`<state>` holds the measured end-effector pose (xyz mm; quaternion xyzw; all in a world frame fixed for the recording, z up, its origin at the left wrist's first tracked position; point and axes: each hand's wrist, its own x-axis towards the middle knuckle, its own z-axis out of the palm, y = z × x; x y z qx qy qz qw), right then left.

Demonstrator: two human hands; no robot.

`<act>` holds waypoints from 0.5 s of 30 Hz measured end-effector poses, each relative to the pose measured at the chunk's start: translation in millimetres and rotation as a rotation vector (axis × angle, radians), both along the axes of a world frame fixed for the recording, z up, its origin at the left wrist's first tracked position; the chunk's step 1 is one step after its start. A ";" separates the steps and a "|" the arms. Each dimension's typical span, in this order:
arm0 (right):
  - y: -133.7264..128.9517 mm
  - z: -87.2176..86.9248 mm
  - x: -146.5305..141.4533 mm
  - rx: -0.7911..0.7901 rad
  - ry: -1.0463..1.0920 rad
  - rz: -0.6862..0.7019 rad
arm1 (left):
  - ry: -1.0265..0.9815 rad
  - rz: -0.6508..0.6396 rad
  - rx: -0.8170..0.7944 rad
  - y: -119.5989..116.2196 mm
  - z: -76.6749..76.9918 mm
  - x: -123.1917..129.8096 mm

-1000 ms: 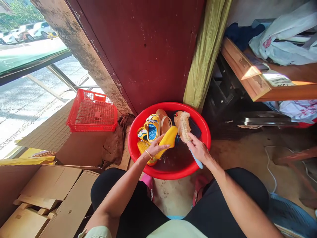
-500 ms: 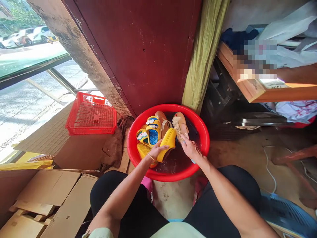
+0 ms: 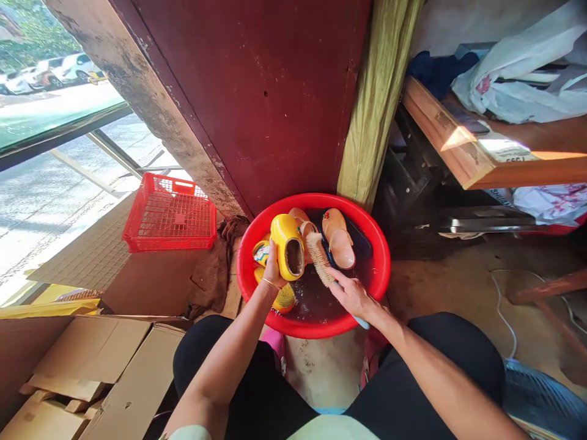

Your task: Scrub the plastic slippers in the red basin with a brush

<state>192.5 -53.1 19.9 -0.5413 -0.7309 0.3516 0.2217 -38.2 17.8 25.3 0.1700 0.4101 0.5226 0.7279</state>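
Observation:
A red basin (image 3: 383, 269) of dark water stands between my knees. My left hand (image 3: 272, 269) grips a yellow shoe (image 3: 283, 232) over the basin's left half, its opening facing up and right. My right hand (image 3: 352, 296) is closed round a brush (image 3: 317, 252) with pale bristles and a light blue handle, the bristles just right of the shoe. Tan shoes (image 3: 338, 235) lie at the back and right of the basin. More yellow footwear (image 3: 284, 298) sits at its left, partly hidden by my left hand and the held shoe.
A red plastic crate (image 3: 172, 214) rests on cardboard to the left, beside a brown cloth (image 3: 208, 275). Cardboard boxes (image 3: 96, 348) fill the lower left. A wooden table (image 3: 486, 171) with plastic bags juts in at right. A dark red door (image 3: 257, 104) stands behind the basin.
The yellow shoe has been turned so that its opening shows, and raised up and left by my left hand. The brush has moved left and down, away from the tan shoe.

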 end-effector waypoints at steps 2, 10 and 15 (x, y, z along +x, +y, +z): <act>-7.7 6.7 4.8 0.043 0.049 0.015 | 0.023 0.037 -0.012 3.7 3.1 0.5; -11.0 6.8 -9.2 0.008 0.013 0.097 | 0.044 0.088 0.049 0.8 -4.7 25.2; 24.9 5.1 -25.5 -0.060 0.163 -0.065 | 0.175 0.004 0.017 -8.8 -20.6 46.6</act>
